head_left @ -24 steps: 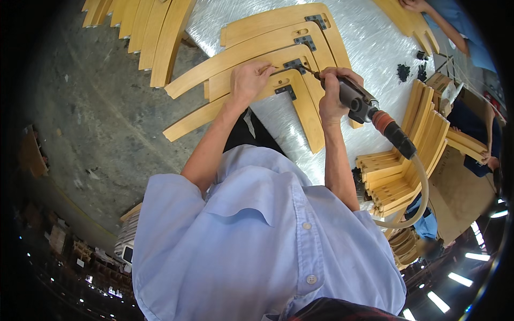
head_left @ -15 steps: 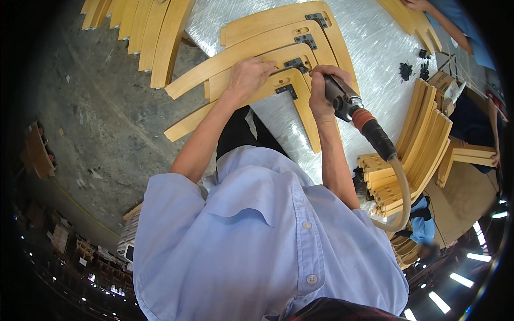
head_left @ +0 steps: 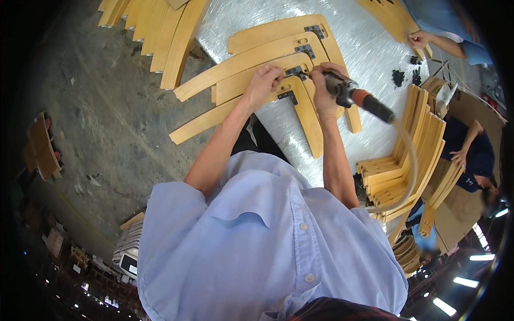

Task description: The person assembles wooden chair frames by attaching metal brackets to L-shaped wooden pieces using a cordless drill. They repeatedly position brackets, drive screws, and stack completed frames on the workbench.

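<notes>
My right hand (head_left: pixel 324 92) grips a pneumatic screwdriver (head_left: pixel 342 89) with an orange collar; a pale hose (head_left: pixel 413 160) trails from its rear. The tool's tip end is beside a black corner bracket (head_left: pixel 296 72) on an L-shaped wooden frame (head_left: pixel 235 85). Left of that bracket, my left hand (head_left: pixel 264 84) is closed with curled fingers above the wood; anything inside is hidden. Another bracket (head_left: pixel 288 97) lies on the nearest wooden frame (head_left: pixel 306 120). Farther off, two more frames overlap, carrying a bracket (head_left: pixel 305 51) and a bracket (head_left: pixel 315 32).
The frames lie on a shiny metal-topped table (head_left: pixel 369 59). Stacked wooden frames (head_left: pixel 409 155) stand at right, long wooden pieces (head_left: pixel 182 48) at far left. Black parts (head_left: pixel 398 78) lie loose. A co-worker's hand (head_left: pixel 420 38) is at far right; another person (head_left: pixel 471 150) handles wooden pieces at right.
The view has shifted slightly. My left fingers have curled in and drawn back a little from the bracket. My right hand keeps the screwdriver there. The person at right has moved wooden pieces.
</notes>
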Tool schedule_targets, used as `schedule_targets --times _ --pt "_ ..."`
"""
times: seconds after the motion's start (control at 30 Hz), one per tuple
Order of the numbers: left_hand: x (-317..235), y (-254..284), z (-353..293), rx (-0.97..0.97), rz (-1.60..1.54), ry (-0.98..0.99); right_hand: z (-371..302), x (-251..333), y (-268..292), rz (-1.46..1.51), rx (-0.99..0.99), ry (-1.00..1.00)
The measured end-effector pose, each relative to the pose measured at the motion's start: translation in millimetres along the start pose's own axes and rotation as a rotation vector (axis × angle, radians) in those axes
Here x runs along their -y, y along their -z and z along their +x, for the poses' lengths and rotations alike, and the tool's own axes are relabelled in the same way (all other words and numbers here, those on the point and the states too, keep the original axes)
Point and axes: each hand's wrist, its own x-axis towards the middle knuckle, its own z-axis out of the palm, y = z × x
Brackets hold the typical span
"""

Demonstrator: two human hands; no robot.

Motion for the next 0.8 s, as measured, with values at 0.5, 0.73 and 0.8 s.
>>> schedule_targets --times 0.5,0.73,0.8 --pt "37.0 -33.6 -13.5 0.066 0.05 0.037 -48.7 68.4 73.6 0.38 -0.309 -0.168" --pt "16.5 -72.0 -24.5 0.1 -0.284 0.096 -56.8 90.4 87.4 0.58 -0.246 -0.037" --pt "17.6 -83.9 -26.2 0.091 -0.375 0.086 -63.1 94.8 94.6 0.58 -0.249 -0.02"
